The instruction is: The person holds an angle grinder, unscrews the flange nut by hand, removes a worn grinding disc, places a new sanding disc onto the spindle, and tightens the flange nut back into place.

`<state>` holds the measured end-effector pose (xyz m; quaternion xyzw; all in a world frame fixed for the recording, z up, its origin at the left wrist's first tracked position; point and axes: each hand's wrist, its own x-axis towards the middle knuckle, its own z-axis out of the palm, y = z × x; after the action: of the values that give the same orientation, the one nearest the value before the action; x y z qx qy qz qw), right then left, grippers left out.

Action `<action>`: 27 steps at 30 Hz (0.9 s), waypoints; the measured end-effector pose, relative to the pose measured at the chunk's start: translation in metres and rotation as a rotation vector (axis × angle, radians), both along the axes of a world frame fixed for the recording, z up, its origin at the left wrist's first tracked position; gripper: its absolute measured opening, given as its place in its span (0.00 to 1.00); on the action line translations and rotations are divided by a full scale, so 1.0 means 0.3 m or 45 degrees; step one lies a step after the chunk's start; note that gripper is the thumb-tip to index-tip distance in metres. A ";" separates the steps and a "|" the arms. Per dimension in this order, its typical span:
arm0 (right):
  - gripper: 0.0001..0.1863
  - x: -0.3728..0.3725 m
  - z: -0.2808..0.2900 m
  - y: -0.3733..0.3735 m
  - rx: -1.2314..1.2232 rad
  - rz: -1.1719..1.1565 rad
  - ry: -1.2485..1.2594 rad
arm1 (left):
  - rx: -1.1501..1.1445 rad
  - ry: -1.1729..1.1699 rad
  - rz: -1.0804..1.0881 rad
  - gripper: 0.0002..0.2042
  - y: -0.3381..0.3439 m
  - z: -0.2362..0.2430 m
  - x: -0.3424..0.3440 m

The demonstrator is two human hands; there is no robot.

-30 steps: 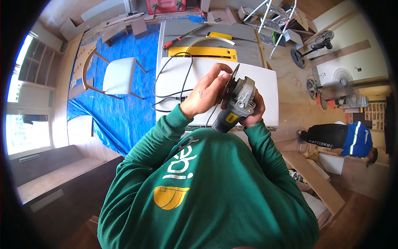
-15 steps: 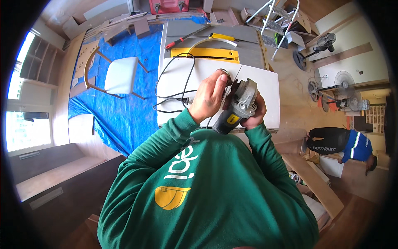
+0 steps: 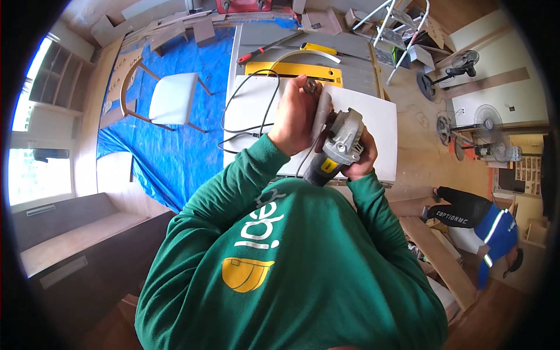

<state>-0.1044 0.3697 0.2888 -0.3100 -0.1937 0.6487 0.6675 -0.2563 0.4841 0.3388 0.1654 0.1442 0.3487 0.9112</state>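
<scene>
My right hand (image 3: 366, 154) is wrapped round the head of a grey and black angle grinder (image 3: 341, 143), held above the near side of the white tabletop. Beside it on the left, my left hand (image 3: 294, 119) is closed, with a small round metal piece (image 3: 311, 87) at its fingertips. A thin grinder disc (image 3: 321, 111) stands nearly edge-on against that hand, a little apart from the grinder's head. The fingers behind the disc are hidden. A black power cord (image 3: 225, 119) loops over the white board (image 3: 379, 125) on the left.
Behind the board lie a yellow level-like tool (image 3: 326, 73), a red-handled saw (image 3: 251, 57) and a yellow-handled cutter (image 3: 315, 48). A chair (image 3: 174, 99) stands on blue sheeting at left. A stepladder (image 3: 402, 41), fans (image 3: 489, 123) and a bending co-worker (image 3: 496, 227) are to the right.
My left hand has drawn up and left from the grinder's head, and the disc has shifted left with it. The grinder has barely moved. The co-worker has bent lower, an arm reaching down.
</scene>
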 end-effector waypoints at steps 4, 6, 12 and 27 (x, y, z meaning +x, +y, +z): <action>0.44 0.012 -0.002 0.001 0.085 0.130 0.030 | 0.129 0.013 -0.052 0.20 0.164 -0.182 -0.098; 0.40 0.012 0.014 0.000 0.191 0.153 0.061 | 1.271 0.914 0.592 0.18 0.231 -0.348 -0.140; 0.41 0.021 0.010 -0.016 0.165 0.005 0.084 | 1.717 1.870 0.359 0.16 0.249 -0.602 -0.265; 0.38 0.365 0.160 -0.192 0.376 -0.233 -0.161 | 2.319 1.863 0.559 0.13 0.278 -0.570 -0.217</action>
<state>0.0051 0.3120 0.3369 -0.2650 -0.2995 0.5289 0.7485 -0.3215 0.5675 0.1678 0.8839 0.3547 0.2942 0.0802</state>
